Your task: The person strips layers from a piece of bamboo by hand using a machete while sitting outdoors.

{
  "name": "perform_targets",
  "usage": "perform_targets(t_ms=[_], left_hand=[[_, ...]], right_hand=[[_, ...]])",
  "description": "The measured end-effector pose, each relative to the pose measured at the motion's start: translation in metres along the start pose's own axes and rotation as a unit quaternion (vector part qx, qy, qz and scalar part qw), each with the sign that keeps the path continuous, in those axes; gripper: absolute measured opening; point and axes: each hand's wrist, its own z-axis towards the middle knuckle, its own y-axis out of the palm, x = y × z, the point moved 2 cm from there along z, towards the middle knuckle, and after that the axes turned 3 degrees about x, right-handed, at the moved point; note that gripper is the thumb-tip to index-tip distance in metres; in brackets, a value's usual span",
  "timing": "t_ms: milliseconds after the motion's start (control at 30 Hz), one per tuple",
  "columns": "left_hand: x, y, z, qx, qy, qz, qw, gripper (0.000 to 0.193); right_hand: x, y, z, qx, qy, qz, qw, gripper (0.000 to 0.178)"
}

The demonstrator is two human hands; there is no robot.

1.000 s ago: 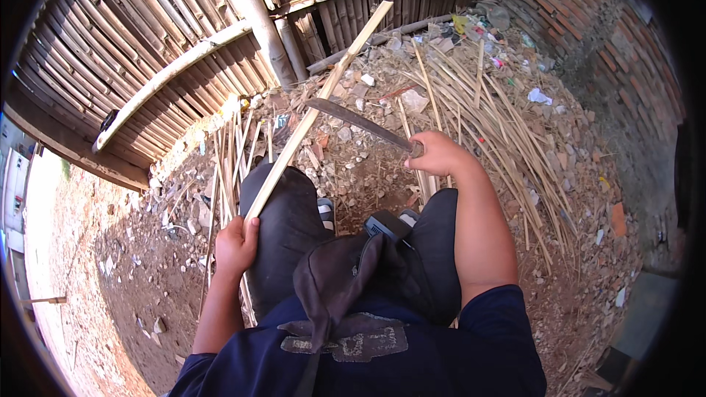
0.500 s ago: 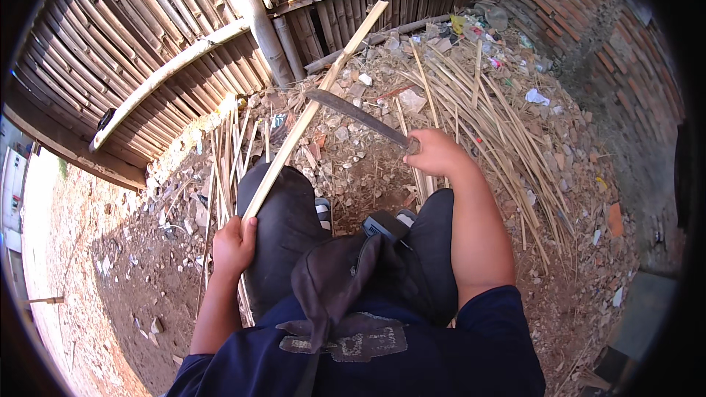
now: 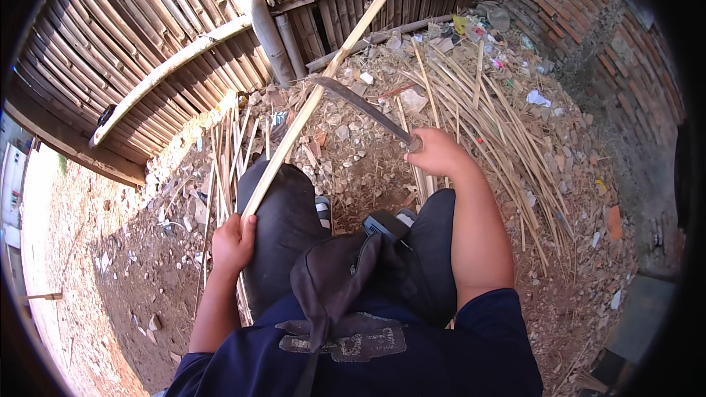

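A long, pale, flat wooden strip (image 3: 289, 147) was gripped, slanting forward, in the left hand (image 3: 234, 241) beside the thigh (image 3: 283, 257). A dark, curved metal blade (image 3: 370, 110) was grasped in the right hand (image 3: 439, 153), extended forward.

A long, pale strip (image 3: 297, 132) slants forward, overlapped by the tip of a dark (slightly curved) machete (image 3: 365, 107).
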Motion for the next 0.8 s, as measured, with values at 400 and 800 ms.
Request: perform_targets(t_ms=[400, 800], left_hand=[[0.004, -0.003, -0.002, 0.009, -0.007, 0.006, 1.0, 0.051], [0.003, -0.003, -0.001, -0.003, -0.024, 0.003, 1.0, 0.052]], right_hand=[[0.008, -0.005, 0.004, -0.007, -0.027, -0.005, 1.0, 0.048], [-0.015, 0.017, 0.004, -0.055, -0.065, -0.037, 0.996, 0.05]])
